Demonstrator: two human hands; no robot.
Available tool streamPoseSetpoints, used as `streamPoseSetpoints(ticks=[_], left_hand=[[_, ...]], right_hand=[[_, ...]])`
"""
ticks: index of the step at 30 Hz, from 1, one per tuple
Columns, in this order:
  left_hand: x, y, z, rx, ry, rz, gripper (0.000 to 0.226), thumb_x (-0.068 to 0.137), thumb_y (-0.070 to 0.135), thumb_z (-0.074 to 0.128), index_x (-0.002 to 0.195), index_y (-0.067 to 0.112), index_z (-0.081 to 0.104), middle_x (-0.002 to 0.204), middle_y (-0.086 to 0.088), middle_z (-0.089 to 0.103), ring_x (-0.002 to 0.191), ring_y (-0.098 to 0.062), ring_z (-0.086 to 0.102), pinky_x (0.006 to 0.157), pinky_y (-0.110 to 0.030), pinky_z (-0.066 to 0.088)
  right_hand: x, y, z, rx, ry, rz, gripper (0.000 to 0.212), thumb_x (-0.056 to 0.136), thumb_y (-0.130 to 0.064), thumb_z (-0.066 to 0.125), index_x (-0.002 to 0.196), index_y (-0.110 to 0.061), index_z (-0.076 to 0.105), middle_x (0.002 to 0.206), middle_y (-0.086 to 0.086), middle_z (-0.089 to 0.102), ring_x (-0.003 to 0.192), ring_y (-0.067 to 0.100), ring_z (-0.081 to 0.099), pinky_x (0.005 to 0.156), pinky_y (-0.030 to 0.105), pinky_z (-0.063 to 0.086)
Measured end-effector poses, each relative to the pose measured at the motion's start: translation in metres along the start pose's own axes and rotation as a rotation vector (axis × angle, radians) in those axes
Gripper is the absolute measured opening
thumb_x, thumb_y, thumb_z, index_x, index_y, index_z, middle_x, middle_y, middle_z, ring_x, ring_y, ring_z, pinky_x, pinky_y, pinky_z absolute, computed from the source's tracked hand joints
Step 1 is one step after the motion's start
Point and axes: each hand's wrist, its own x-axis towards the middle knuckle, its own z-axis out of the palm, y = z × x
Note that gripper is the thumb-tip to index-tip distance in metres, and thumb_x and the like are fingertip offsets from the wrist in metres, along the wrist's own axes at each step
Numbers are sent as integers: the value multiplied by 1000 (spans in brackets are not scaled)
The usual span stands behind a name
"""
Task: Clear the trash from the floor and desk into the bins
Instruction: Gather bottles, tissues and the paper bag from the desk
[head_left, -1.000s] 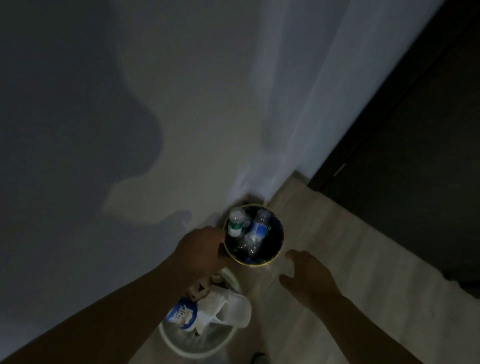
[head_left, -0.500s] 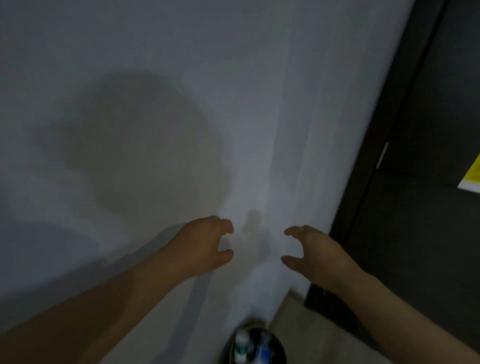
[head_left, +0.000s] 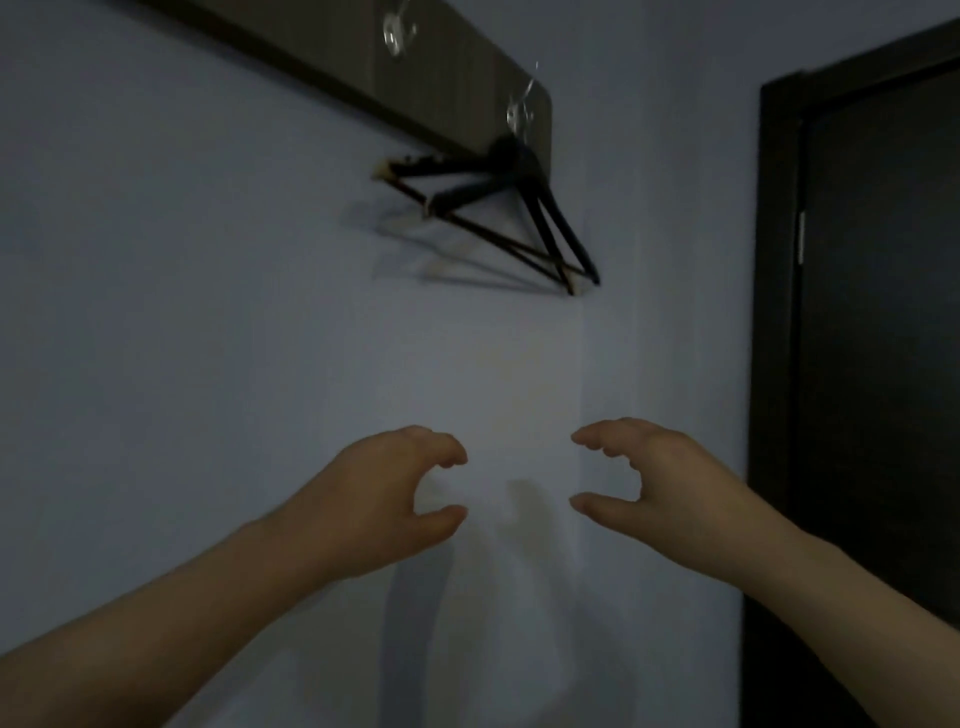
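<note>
- The left hand and right hand are raised side by side well below the hangers, a gap of bare wall showing between them.
- Each hand is empty: fingers loosely curled, thumb held apart from them, gripping nothing. The cupped shape looks like hands ready for the next pickup, though that is a judgement.
- No trash and no bin shows here. The view is tilted up at the wall, so the floor, the tabletop and the bins all lie somewhere out of sight below the hangers.
- The hangers dangle from a hook on a dark board fixed to the wall, which keeps them off the floor. They are not trash.
- Count: two hands, what seem to be two black hangers (blurred and overlapping), two clear hooks on one board, and one dark door right of the hangers.
- The likely next step is looking down again to find what remains.
</note>
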Motion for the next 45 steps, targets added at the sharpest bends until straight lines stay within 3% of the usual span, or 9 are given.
streamPoseSetpoints(ticks=[3,7,13,18,24,32,37,41,45], left_hand=[[8,7,-37,75,61,-55,45,84,45,62,126,33,53,109,19,50,88,4,46,69,4,27],[4,23,-66,136,138,-151,44,83,48,61,124,35,54,110,22,52,90,7,45,68,4,30],[-25,50,-90,278,172,-330,45,82,56,57,125,41,50,113,29,51,103,10,48,84,3,29],[-68,79,-126,439,123,-496,47,83,56,56,126,41,49,115,29,50,104,9,48,86,0,33],[-131,134,-194,649,93,-680,45,83,56,57,124,42,49,112,28,51,102,8,49,88,-8,40],[-240,259,-302,884,57,-925,44,82,53,61,123,40,53,114,25,54,104,5,54,90,-13,44],[-314,363,-370,1023,3,-1116,41,81,49,65,120,37,56,106,26,52,97,5,54,78,3,32],[-375,466,-421,1145,-37,-1276,44,79,56,62,120,42,53,105,34,47,96,11,51,82,-3,37],[-424,555,-452,1206,-59,-1457,47,79,56,62,122,41,54,116,26,54,101,7,54,88,-14,46]], right_hand=[[20,-5,-17,36,44,-93,57,80,-54,65,132,-41,46,116,-25,46,97,-8,41,83,8,33],[41,-8,-30,99,49,-224,56,82,-55,62,134,-44,43,111,-31,38,95,-11,36,72,-1,27],[64,-22,-30,276,38,-444,54,83,-55,58,134,-44,42,127,-31,44,113,-13,39,98,10,32],[66,-58,-19,408,30,-608,53,85,-55,58,134,-47,40,129,-32,43,114,-15,37,89,1,28],[40,-138,-35,607,26,-799,53,83,-53,61,132,-42,45,126,-28,47,112,-12,42,91,2,31],[-48,-265,-92,861,6,-1051,53,81,-56,60,131,-44,45,124,-33,43,112,-13,40,89,6,29],[-141,-351,-147,1015,-3,-1212,54,84,-53,61,134,-42,44,127,-30,44,113,-12,41,86,2,31],[-233,-420,-199,1132,-35,-1347,53,84,-49,63,133,-37,46,129,-21,49,116,-1,48,91,14,39],[-315,-473,-237,1207,-104,-1444,56,82,-49,65,133,-35,47,126,-18,49,117,4,51,93,21,42]])
